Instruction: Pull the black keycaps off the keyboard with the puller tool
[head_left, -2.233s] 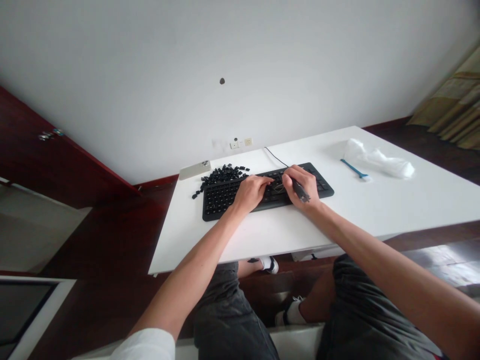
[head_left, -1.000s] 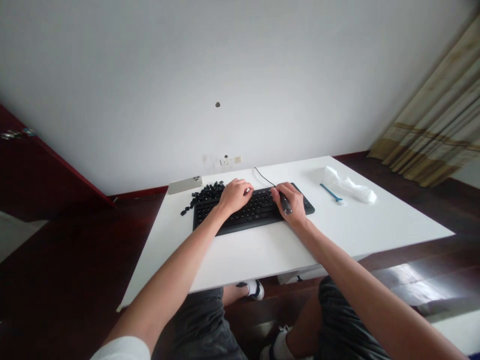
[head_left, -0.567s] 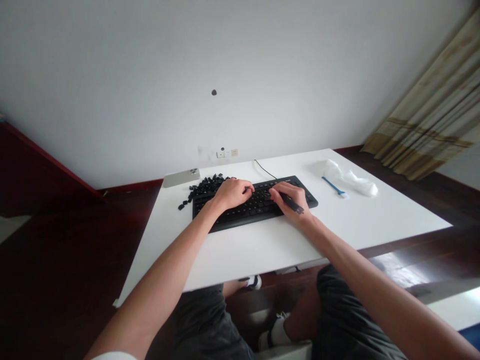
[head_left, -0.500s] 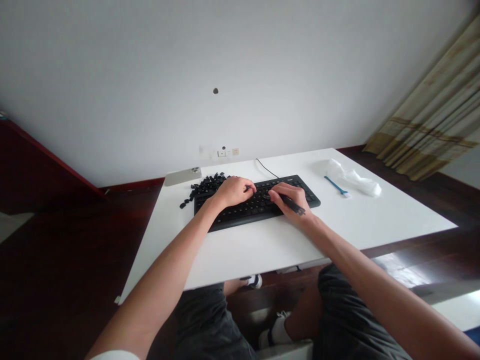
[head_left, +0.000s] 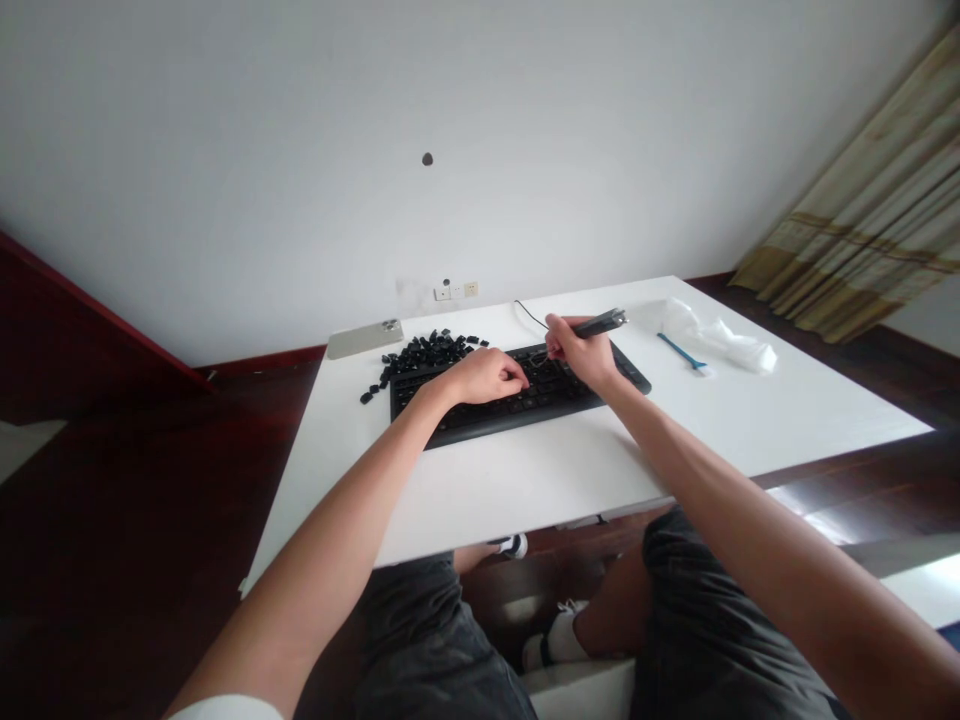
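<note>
A black keyboard [head_left: 525, 409] lies on the white table, with several of its keys still showing. My right hand [head_left: 587, 357] is closed around a black-handled keycap puller [head_left: 600, 323], whose thin wire end points down at the keyboard's upper middle part. The handle sticks out to the right above the hand. Over the keyboard's left half rests my left hand [head_left: 480, 376], its fingers curled inward and low over the keys; whatever they hold, if anything, is hidden. Behind that hand is a heap of loose black keycaps [head_left: 431, 352].
A phone [head_left: 365, 339] lies at the table's back left corner. On the right are a blue brush [head_left: 681, 354] and a crumpled clear plastic bag [head_left: 727, 343]. The keyboard's cable [head_left: 529, 314] runs toward the back edge of the white table [head_left: 495, 490].
My right hand has lifted and turned, so the puller's handle now points up and right rather than down across the palm. My left hand has shifted slightly right over the keys.
</note>
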